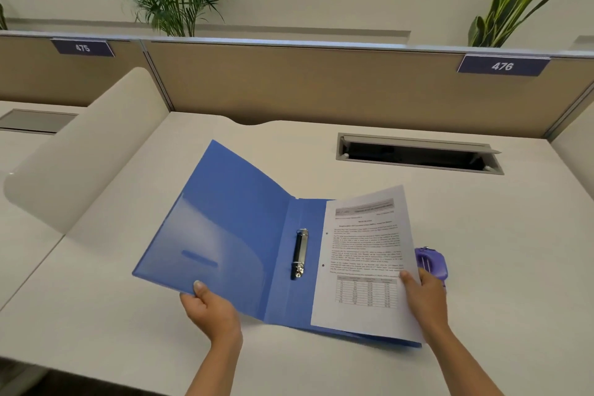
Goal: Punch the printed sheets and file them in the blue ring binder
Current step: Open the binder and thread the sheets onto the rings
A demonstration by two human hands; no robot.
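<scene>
The blue ring binder lies open on the white desk, its front cover lifted and tilted up to the left. My left hand grips that cover's near edge. The metal ring mechanism runs along the spine with nothing on it. The printed sheets, with two punched holes near their left edge, lie over the binder's right half, to the right of the rings. My right hand pinches the sheets at their right edge. A purple hole punch sits just behind my right hand, partly hidden by the paper.
An open cable hatch is sunk into the desk at the back right. A beige partition closes the far side, and a white curved divider stands at the left. Plants rise behind the partition.
</scene>
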